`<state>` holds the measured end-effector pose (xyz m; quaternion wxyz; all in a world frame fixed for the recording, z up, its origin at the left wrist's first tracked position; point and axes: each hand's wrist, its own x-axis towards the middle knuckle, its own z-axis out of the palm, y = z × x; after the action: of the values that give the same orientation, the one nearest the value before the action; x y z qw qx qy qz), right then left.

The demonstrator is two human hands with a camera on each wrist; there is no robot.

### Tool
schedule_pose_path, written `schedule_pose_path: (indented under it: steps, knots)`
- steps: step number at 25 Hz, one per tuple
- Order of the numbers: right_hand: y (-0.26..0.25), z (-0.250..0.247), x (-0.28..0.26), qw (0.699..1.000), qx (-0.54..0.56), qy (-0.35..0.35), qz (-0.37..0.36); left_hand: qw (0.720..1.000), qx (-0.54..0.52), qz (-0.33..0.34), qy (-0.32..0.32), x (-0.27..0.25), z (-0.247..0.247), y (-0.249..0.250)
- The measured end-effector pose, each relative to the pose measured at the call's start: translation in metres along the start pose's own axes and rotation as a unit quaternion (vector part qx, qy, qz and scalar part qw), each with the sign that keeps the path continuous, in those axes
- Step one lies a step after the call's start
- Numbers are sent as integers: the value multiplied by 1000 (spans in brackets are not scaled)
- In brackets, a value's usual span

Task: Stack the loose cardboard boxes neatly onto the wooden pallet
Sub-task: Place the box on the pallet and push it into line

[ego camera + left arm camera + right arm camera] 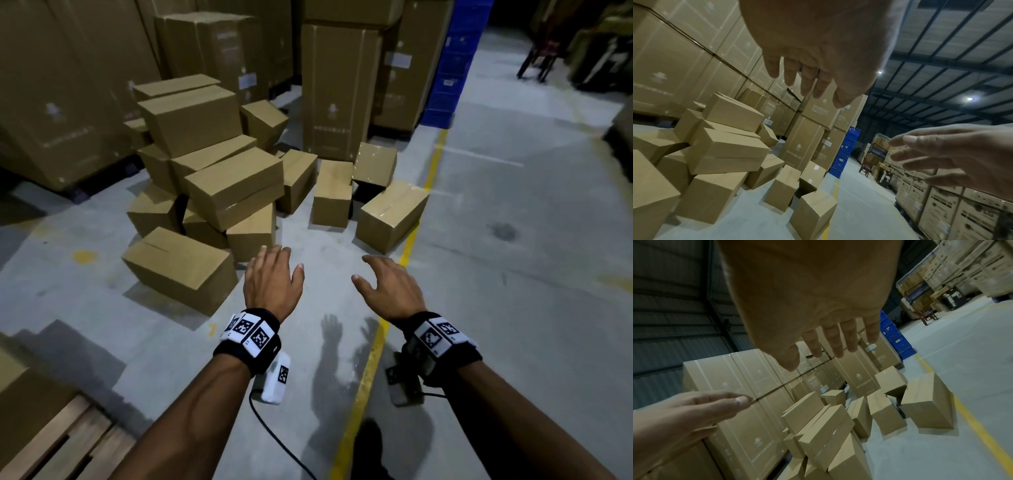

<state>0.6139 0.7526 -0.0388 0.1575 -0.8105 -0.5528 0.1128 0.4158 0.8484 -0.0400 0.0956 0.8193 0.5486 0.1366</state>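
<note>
The loose boxes (236, 192) ahead of me are plain matt brown cardboard, a few sealed with glossy clear tape (390, 202). The pallet (65, 442) by my left arm is bare, rough-sawn wood. The floor (513, 274) is smooth grey concrete with a worn yellow painted line (368, 373).

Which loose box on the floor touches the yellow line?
The rightmost loose box, lying alone and skewed; its near corner reaches the yellow line. The others lie left of it.
</note>
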Motion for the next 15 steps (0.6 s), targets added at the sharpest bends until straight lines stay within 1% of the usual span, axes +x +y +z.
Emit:
schedule_pose_path:
  steps: [4,7,10,12,15]
  knots:
    - [36,8,111,1000,8,-5,-18,999,14,-19,-25,93,41,16]
    - [53,-6,207,999,14,-31,-42,998,29,-42,-39,175,57,34]
    - [54,-23,296,996,-2,-45,-76,997,39,-64,-25,249,61,45]
    - [49,-29,341,994,-4,-49,-96,996,40,-81,-22,288,62,45]
    - [39,-25,415,989,-2,-77,-123,993,38,-112,-16,349,77,35]
